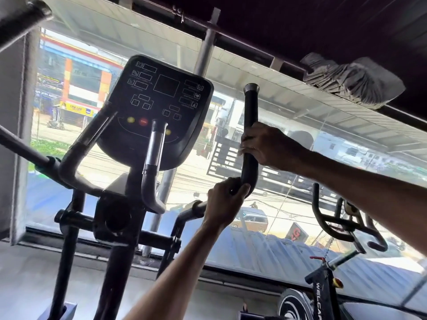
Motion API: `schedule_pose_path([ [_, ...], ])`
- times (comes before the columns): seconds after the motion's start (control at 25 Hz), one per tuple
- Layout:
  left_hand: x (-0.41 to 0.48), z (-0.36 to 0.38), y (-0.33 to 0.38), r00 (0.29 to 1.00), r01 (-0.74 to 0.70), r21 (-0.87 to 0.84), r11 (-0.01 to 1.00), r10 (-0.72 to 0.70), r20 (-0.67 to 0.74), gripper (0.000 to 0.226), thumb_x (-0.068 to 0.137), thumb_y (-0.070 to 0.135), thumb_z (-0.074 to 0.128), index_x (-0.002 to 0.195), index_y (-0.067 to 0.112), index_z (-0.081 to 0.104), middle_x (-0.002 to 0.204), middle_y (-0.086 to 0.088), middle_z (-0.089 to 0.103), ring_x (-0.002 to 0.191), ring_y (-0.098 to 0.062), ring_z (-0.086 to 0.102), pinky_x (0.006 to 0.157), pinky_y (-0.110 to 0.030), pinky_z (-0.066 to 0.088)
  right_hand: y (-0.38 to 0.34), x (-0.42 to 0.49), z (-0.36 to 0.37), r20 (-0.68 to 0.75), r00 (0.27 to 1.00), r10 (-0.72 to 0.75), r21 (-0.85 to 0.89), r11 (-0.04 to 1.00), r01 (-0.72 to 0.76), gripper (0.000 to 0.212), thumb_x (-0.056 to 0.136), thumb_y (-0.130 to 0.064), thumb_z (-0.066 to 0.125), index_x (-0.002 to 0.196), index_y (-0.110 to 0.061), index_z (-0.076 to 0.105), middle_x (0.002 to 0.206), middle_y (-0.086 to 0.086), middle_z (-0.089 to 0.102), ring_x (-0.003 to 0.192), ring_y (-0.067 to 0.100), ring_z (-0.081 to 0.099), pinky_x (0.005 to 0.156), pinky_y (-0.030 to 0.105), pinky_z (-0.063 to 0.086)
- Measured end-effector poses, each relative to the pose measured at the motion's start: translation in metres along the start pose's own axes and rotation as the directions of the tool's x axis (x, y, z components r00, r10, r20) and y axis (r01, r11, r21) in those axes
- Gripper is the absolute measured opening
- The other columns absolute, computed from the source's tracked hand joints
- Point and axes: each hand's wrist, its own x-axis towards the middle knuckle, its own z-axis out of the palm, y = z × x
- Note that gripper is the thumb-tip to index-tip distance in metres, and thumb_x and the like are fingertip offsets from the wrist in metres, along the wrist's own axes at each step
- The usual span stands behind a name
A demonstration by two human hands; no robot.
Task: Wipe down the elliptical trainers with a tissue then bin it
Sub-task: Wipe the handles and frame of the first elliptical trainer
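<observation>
Wiping the elliptical trainer (pixel 129 204) one part at a time works best, and the console (pixel 159 107) at the left of your view has no hand on it, so count it as a separate pass.

Your left hand (pixel 225 202) reaches up from below, forearm rising steeply. Its fingers (pixel 240 188) are clenched round the lower bend of the right handlebar (pixel 250 107). Use that hold as a brace so the swinging bar cannot drift while you rub.

Just above it, a pale scrap at the edge of your grip looks like the tissue (pixel 242 147), pressed against the bar's foam. It is mostly hidden, so I judge this rather than see it plainly.

Your right hand (pixel 265 146) comes in from the right on a nearly level forearm, its fingers wrapped round the bar's middle and grasping bar and tissue together. Twist the wrist as you slide so the tissue covers the whole round of the grip. Run it up to the metal cap at the top, then down to where your left hand sits.

An exercise bike (pixel 323 287) stands to the far right. No bin is in view.
</observation>
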Motion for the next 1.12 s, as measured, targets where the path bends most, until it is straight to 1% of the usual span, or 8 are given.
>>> schedule_pose_path([
  [0.2, 0.000, -0.006, 0.007, 0.997, 0.065, 0.008, 0.998, -0.065, 0.047, 0.030, 0.074, 0.039, 0.053, 0.095, 0.027, 0.071, 0.081, 0.003, 0.075, 0.089, -0.025, 0.070, 0.087, -0.047, 0.056, -0.060, -0.055, 0.015, -0.278, 0.922, 0.271, 0.195, 0.955, -0.222, 0.014, 0.091, -0.004, 0.067, 0.098, -0.008, 0.078, 0.106, 0.002, 0.070, 0.094, 0.025, 0.062, 0.080, 0.034, 0.055],
  [0.36, 0.001, -0.004, 0.006, 0.991, 0.099, -0.050, 0.994, -0.094, 0.092, 0.039, 0.066, 0.044, 0.050, 0.091, 0.025, 0.074, 0.085, -0.002, 0.076, 0.097, -0.030, 0.073, 0.096, -0.055, 0.056, -0.103, -0.081, 0.038, -0.398, 0.738, 0.545, 0.345, 0.834, -0.430, 0.024, 0.096, -0.010, 0.061, 0.114, -0.011, 0.076, 0.115, 0.001, 0.066, 0.098, 0.024, 0.066, 0.080, 0.038, 0.058],
  [0.52, 0.004, -0.002, 0.003, 0.984, 0.149, -0.063, 0.987, -0.141, 0.109, 0.043, 0.063, 0.039, 0.051, 0.096, 0.021, 0.072, 0.095, -0.010, 0.077, 0.103, -0.033, 0.074, 0.100, -0.059, 0.054, -0.111, -0.063, 0.045, -0.489, 0.459, 0.741, 0.467, 0.668, -0.580, 0.020, 0.093, -0.006, 0.068, 0.110, -0.011, 0.077, 0.107, 0.004, 0.071, 0.098, 0.023, 0.068, 0.081, 0.035, 0.056],
  [0.68, -0.001, -0.006, 0.021, 0.980, 0.190, -0.070, 0.979, -0.184, 0.082, 0.017, 0.083, 0.012, 0.057, 0.083, 0.012, 0.074, 0.079, 0.001, 0.076, 0.079, -0.012, 0.071, 0.082, -0.032, 0.056, -0.118, -0.059, 0.055, -0.507, 0.352, 0.787, 0.515, 0.604, -0.608, 0.016, 0.094, -0.009, 0.069, 0.107, -0.011, 0.078, 0.107, 0.002, 0.074, 0.098, 0.017, 0.069, 0.085, 0.029, 0.054],
  [0.84, 0.002, -0.012, 0.029, 0.975, 0.209, -0.049, 0.977, -0.204, 0.092, 0.023, 0.090, 0.025, 0.058, 0.084, 0.011, 0.075, 0.086, -0.005, 0.075, 0.083, -0.016, 0.065, 0.085, -0.039, 0.051, -0.124, -0.058, 0.050, -0.310, 0.116, 0.943, 0.738, 0.316, -0.596, 0.017, 0.100, -0.021, 0.065, 0.108, -0.021, 0.079, 0.102, -0.009, 0.077, 0.084, -0.009, 0.062, 0.075, 0.014, 0.050],
  [0.92, 0.007, -0.014, 0.033, 0.967, 0.231, -0.027, 0.973, -0.226, 0.121, 0.045, 0.081, 0.040, 0.053, 0.094, 0.003, 0.074, 0.097, -0.016, 0.076, 0.093, -0.023, 0.069, 0.094, -0.045, 0.052, -0.126, -0.060, 0.062, -0.200, 0.098, 0.975, 0.790, 0.220, -0.573, 0.017, 0.100, -0.023, 0.063, 0.102, -0.021, 0.080, 0.095, -0.009, 0.078, 0.077, -0.009, 0.062, 0.071, 0.015, 0.050],
  [1.04, 0.011, -0.014, 0.037, 0.966, 0.218, 0.020, 0.976, -0.219, 0.139, 0.050, 0.083, 0.045, 0.045, 0.104, 0.012, 0.077, 0.105, -0.005, 0.079, 0.107, -0.023, 0.072, 0.097, -0.042, 0.052, -0.112, -0.062, 0.074, 0.072, 0.130, 0.989, 0.828, 0.013, -0.560, 0.038, 0.098, -0.037, 0.053, 0.073, -0.013, 0.067, 0.066, 0.001, 0.070, 0.061, 0.016, 0.066, 0.061, 0.038, 0.055],
  [1.12, 0.013, -0.013, 0.036, 0.972, 0.193, 0.064, 0.979, -0.200, 0.125, 0.049, 0.090, 0.049, 0.046, 0.113, 0.016, 0.074, 0.114, 0.000, 0.076, 0.113, -0.020, 0.068, 0.100, -0.044, 0.049, -0.113, -0.062, 0.072, 0.114, 0.104, 0.988, 0.852, -0.043, -0.522, 0.040, 0.098, -0.040, 0.054, 0.073, -0.013, 0.068, 0.067, 0.003, 0.071, 0.061, 0.014, 0.066, 0.059, 0.036, 0.054],
])
